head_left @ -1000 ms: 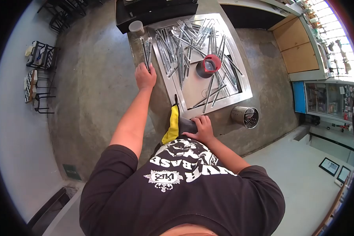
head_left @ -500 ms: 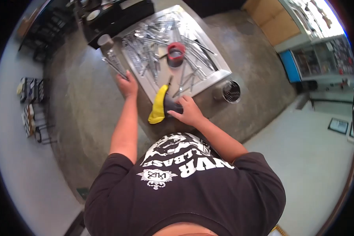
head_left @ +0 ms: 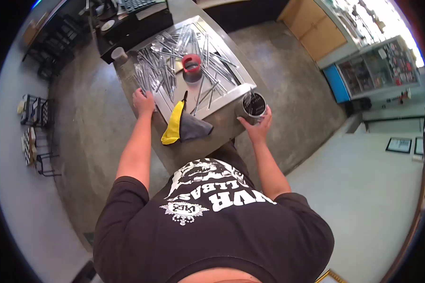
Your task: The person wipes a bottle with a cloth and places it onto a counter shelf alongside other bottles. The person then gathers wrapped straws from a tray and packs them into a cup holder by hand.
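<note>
My left hand [head_left: 143, 101] is at the left edge of the silver tray [head_left: 213, 109], with its fingers curled round the ends of some metal cutlery [head_left: 141, 78]; the exact pieces are hard to make out. A metal cylinder [head_left: 244, 111] with a dark, perforated-looking inside stands by the tray's front right corner. Thumb and fingers of my right hand [head_left: 259, 128] are wrapped round its near side. Between the hands, a yellow and grey cloth [head_left: 193, 128] lies on the table's front part. More cutlery [head_left: 163, 59], much of it shiny, is spread over the tray.
A dark cup with a red rim [head_left: 192, 70] stands among the cutlery. Beyond the tray's left side are a pale cup [head_left: 119, 55] and a black box-like unit [head_left: 139, 26]. A glass-fronted cabinet [head_left: 373, 70] stands to the right across the floor.
My right hand has let go of the cloth and moved right onto the metal cylinder. My left hand has lowered its cutlery to the tray's left edge. The cloth lies spread out.
</note>
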`<control>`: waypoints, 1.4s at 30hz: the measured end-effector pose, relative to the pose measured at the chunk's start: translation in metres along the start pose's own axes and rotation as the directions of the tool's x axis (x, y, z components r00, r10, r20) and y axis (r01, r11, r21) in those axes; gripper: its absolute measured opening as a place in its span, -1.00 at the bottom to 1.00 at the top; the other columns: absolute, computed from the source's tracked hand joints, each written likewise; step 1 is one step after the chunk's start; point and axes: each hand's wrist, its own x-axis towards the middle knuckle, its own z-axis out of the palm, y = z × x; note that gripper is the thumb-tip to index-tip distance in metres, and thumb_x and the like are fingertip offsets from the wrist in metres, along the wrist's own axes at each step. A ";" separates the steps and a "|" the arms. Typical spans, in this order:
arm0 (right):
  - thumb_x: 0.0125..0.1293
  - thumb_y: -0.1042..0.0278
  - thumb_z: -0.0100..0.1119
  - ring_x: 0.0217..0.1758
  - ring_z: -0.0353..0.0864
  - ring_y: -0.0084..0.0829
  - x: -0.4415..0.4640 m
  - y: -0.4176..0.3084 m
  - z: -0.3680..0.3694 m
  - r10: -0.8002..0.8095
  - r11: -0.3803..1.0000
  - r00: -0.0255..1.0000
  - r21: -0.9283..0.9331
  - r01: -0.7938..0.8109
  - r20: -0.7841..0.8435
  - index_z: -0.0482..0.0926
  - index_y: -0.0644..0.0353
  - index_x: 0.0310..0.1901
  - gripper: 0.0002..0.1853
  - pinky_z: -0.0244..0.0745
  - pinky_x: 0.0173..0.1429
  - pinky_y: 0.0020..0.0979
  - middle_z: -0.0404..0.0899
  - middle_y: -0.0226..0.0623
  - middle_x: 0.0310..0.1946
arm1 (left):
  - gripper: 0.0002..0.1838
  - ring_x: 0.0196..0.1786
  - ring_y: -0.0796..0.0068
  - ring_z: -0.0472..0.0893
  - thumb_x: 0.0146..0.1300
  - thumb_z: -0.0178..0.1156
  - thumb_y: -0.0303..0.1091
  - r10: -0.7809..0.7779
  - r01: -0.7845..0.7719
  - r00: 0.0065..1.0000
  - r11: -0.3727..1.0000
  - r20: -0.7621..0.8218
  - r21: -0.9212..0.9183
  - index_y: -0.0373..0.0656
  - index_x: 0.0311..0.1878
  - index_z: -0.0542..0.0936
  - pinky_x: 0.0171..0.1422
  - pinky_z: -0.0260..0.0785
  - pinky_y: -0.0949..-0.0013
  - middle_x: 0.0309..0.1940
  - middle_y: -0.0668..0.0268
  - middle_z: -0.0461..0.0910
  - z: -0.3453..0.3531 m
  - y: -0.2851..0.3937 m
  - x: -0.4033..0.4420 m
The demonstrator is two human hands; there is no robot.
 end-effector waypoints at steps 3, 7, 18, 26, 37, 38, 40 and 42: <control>-0.32 0.02 0.79 0.10 0.55 -0.01 0.014 0.028 0.015 -0.096 0.995 0.993 -0.024 0.098 0.065 0.39 0.19 0.28 0.07 0.46 0.16 -0.02 0.56 -0.07 0.09 | -0.48 0.21 -0.05 0.49 0.28 0.15 -0.11 0.063 -0.057 0.996 0.995 -0.069 0.078 -0.21 0.22 0.50 0.32 0.34 -0.05 0.12 0.01 0.55 0.000 -0.001 -0.010; -0.30 0.10 0.79 0.06 0.56 -0.05 0.019 0.037 0.012 -0.061 0.998 0.987 0.009 0.061 0.145 0.50 0.21 0.17 -0.07 0.46 0.18 -0.07 0.60 -0.09 0.01 | -0.40 0.28 -0.06 0.46 0.35 0.16 0.02 0.046 -0.020 0.984 0.988 -0.171 0.154 -0.18 0.30 0.46 0.40 0.21 -0.15 0.18 0.05 0.52 -0.019 0.013 -0.042; -0.12 0.33 0.73 0.09 0.62 -0.35 0.110 0.107 -0.032 -0.090 0.994 0.970 0.074 0.075 0.226 0.54 0.40 0.17 -0.21 0.49 0.27 -0.31 0.64 -0.17 0.08 | -0.17 0.45 -0.09 0.33 0.28 0.23 0.23 0.061 0.022 0.964 0.952 -0.259 0.307 -0.26 0.38 0.36 0.53 0.14 -0.08 0.38 -0.03 0.37 -0.011 0.012 -0.043; -0.04 0.52 0.66 -0.22 0.68 -0.52 0.240 0.120 0.041 -0.152 0.986 0.920 0.115 0.118 0.361 0.62 0.31 0.00 -0.47 0.61 -0.03 -0.38 0.70 -0.34 -0.16 | -0.15 0.46 -0.09 0.31 0.22 0.31 0.18 -0.011 0.067 0.981 0.957 -0.195 0.283 -0.24 0.40 0.35 0.54 0.16 -0.03 0.39 -0.01 0.35 -0.018 0.026 -0.038; -0.04 0.34 0.70 -0.08 0.69 -0.47 0.391 0.066 0.247 -0.209 0.944 0.801 0.331 0.015 0.560 0.61 0.29 0.06 -0.39 0.59 0.05 -0.37 0.71 -0.27 -0.07 | -0.16 0.46 -0.13 0.28 0.22 0.33 0.03 -0.062 0.098 0.989 0.951 -0.131 0.292 -0.24 0.46 0.30 0.55 0.13 -0.04 0.43 -0.02 0.29 -0.021 0.036 -0.034; -0.02 0.38 0.68 -0.03 0.68 -0.47 0.402 0.063 0.269 -0.200 0.935 0.805 0.354 -0.013 0.559 0.60 0.29 0.08 -0.39 0.59 0.07 -0.38 0.69 -0.26 -0.02 | -0.14 0.47 -0.13 0.28 0.20 0.34 0.04 -0.061 0.096 0.990 0.950 -0.126 0.297 -0.24 0.46 0.30 0.55 0.13 -0.04 0.43 -0.02 0.29 -0.022 0.036 -0.031; 0.02 0.45 0.65 0.06 0.65 -0.47 0.422 0.057 0.308 -0.188 0.914 0.805 0.399 -0.066 0.563 0.56 0.30 0.13 -0.38 0.58 0.09 -0.40 0.66 -0.24 0.06 | -0.15 0.47 -0.14 0.27 0.21 0.33 0.02 -0.074 0.105 0.991 0.949 -0.114 0.297 -0.25 0.46 0.30 0.55 0.13 -0.04 0.43 -0.02 0.28 -0.023 0.038 -0.029; 0.03 0.39 0.66 0.08 0.65 -0.46 0.439 0.038 0.338 -0.199 0.911 0.804 0.409 -0.059 0.560 0.54 0.29 0.17 -0.34 0.59 0.11 -0.38 0.66 -0.23 0.07 | -0.16 0.46 -0.15 0.27 0.21 0.31 -0.01 -0.083 0.112 0.990 0.951 -0.112 0.287 -0.27 0.45 0.29 0.56 0.11 -0.04 0.43 -0.04 0.28 -0.022 0.038 -0.029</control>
